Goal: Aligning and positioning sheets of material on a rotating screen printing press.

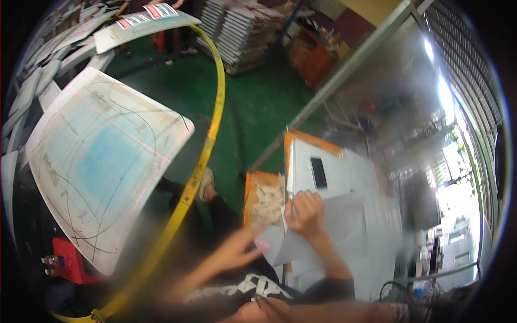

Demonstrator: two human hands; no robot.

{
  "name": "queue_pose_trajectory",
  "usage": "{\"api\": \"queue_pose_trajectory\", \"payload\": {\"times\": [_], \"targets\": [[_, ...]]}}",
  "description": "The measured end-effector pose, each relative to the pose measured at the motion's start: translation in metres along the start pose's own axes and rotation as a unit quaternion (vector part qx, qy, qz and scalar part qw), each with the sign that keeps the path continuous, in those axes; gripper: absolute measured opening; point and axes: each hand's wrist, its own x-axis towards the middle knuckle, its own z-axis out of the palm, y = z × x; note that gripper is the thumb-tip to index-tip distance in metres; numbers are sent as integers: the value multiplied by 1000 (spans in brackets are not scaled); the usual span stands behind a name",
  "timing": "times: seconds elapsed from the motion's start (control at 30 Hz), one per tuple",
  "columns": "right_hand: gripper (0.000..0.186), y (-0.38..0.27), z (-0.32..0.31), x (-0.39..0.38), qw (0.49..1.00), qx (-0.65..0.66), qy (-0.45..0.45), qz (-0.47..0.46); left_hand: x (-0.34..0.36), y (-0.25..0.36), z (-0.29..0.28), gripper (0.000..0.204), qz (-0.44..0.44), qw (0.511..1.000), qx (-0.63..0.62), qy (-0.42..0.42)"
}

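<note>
A pale grey-white sheet (276,245), thin and bent like paper or film, spans the gap in front of my body. My right hand (306,212) is closed at the sheet's upper edge, with its fingers curled together. My left hand (237,250) is blurred by motion; its fingers stretch toward the sheet's left side, thumb apart. Whether they touch the sheet is unclear. A dark phone (318,172) lies beyond my right hand on a white stack (301,161) in an orange-edged box.
An orange-edged box (249,199) holds crumpled scraps. A yellow curved rail (217,116) passes on the left beside a large white panel (110,156) with a blue patch. A red stool (70,261) stands low left, a stacked pallet (242,35) at the back. A clear screen rises right.
</note>
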Motion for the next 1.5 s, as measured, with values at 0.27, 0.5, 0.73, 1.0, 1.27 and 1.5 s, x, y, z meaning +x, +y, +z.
{"api": "queue_pose_trajectory", "payload": {"times": [0.27,0.5,0.73,1.0,1.27,1.5], "targets": [[31,-99,31,134,972,132,66,-185,-36,-11,-26,34,-112,895,-296,314],[67,-73,85,199,953,293,71,45,-126,-5,-148,50,-11,789,-170,591],[63,-78,195,231,772,576,-237,127,-186,-24,-214,45,-61,721,-153,673],[42,-117,275,285,678,669,-264,155,-192,1,-251,56,-174,712,17,680],[38,-153,316,324,681,632,-338,150,-215,5,-227,20,-326,635,393,579],[41,-160,318,326,691,614,-357,135,-204,2,-213,20,-353,634,394,564]]}}
